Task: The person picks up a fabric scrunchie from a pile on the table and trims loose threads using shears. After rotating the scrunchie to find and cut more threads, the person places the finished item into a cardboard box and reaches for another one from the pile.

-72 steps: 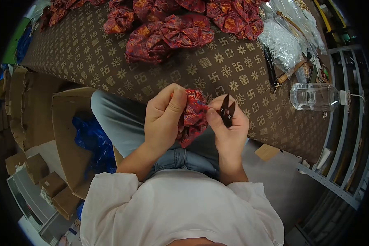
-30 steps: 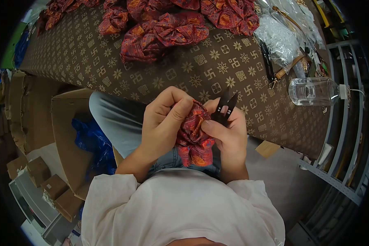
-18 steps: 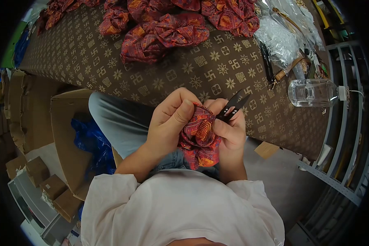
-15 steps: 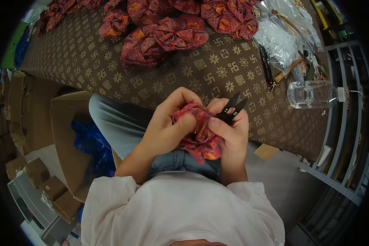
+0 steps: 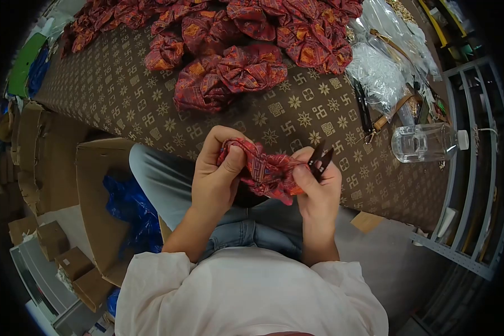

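Observation:
A gathered piece of red patterned fabric (image 5: 263, 171) is stretched between my two hands, above my lap. My left hand (image 5: 218, 171) is closed, thumb pressing the fabric's left end against the fingers. The other end is pinched by my right hand (image 5: 319, 187), closed as well. Black thread snips (image 5: 320, 159) are tucked in the right hand too, blades pointing up and away from me. How the right fingers hold the handles is hidden. Beyond my hands, several similar bunched red fabric pieces (image 5: 252, 68) lie heaped on the brown patterned cloth (image 5: 207, 126).
A clear plastic bottle (image 5: 423, 143) lies on its side at the right, near a tan strap (image 5: 379, 123) and clear plastic bags (image 5: 378, 70). An open cardboard box (image 5: 98, 207) with blue plastic (image 5: 131, 207) stands left of my legs. Metal racking (image 5: 459, 185) runs along the right.
My hands have moved apart, the left one leftward, drawing the fabric out sideways from a bunched ball. The snips stay in my right hand. The view has shifted slightly.

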### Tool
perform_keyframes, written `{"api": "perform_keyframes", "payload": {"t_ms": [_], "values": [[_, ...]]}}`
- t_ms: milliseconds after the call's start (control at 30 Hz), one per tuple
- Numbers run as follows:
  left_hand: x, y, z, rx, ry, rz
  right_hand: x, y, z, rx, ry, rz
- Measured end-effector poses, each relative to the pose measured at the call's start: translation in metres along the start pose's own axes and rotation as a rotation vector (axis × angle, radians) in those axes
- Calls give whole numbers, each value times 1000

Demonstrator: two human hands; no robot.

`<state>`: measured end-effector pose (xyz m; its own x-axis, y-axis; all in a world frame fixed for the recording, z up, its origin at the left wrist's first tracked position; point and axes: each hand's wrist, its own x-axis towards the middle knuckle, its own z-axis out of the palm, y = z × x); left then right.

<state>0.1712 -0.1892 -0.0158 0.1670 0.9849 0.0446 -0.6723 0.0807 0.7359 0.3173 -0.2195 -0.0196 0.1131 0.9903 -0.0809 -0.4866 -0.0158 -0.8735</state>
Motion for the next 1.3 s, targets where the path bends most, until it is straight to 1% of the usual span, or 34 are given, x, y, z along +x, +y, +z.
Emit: {"api": "perform_keyframes", "payload": {"t_ms": [33,67,100,133,200,233,300,333,367,400,433,467,533,567,633,667,733,800,900,967,1033,1067,1100,1133,1167,1200,1233,1267,1300], "values": [[1,-3,-2,2,-1,2,2,3,-3,124,-53,-69],[2,-6,-4,-94,-38,26,3,4,-4,124,-54,-73],[4,-8,-4,-191,-77,51,5,3,-5,232,-68,-81],[5,-8,-5,-194,-83,53,6,3,-6,340,-82,-88],[6,-5,-10,-187,-206,11,6,2,-7,333,-110,-118],[6,-4,-12,-186,-210,14,6,2,-8,330,-138,-143],[5,-3,-14,-71,-242,80,6,3,-9,363,-142,-141],[6,-2,-14,-68,-242,81,4,4,-9,396,-141,-132],[8,-2,-15,-88,-278,151,4,3,-8,398,-144,-132],[9,-2,-16,-108,-314,222,3,2,-5,478,-117,-117],[10,-1,-16,-106,-314,224,2,1,-4,558,-88,-101],[11,0,-15,-157,-335,202,4,2,-5,559,-89,-101],[13,1,-16,-205,-356,181,8,7,-7,625,-233,-91],[14,0,-17,-226,-374,161,6,6,-5,628,-234,-91],[13,-4,-20,-244,-391,138,3,3,0,389,-90,-129],[11,-7,-22,-216,-374,127,3,4,-2,392,-89,-125],[7,-9,-23,-188,-353,107,4,6,-9,346,-168,-113],[6,-11,-20,-179,-295,89,3,2,-4,331,-130,-102],[9,-11,-21,-143,-328,83,1,0,-3,284,-82,-80],[9,-10,-19,-101,-313,91,0,-3,-2,252,-65,-68],[8,-9,-19,-60,-299,97,-2,-10,5,118,152,-77],[8,-9,-20,-4,-258,113,-2,-10,4,116,155,-78],[7,-9,-20,50,-217,129,-2,-11,2,15,219,-179],[7,-10,-22,47,-218,127,-2,-12,0,-89,282,-279],[6,-11,-23,170,-219,201,-3,-14,-2,-109,221,-317],[5,-12,-24,293,-219,274,-5,-17,-1,-112,224,-316],[4,-13,-24,290,-220,271,-7,-20,2,-179,129,-255],[4,-14,-23,362,-240,345,-10,-22,4,-244,36,-193],[3,-14,-21,433,-260,420,-13,-24,6,-268,11,-54]]}}
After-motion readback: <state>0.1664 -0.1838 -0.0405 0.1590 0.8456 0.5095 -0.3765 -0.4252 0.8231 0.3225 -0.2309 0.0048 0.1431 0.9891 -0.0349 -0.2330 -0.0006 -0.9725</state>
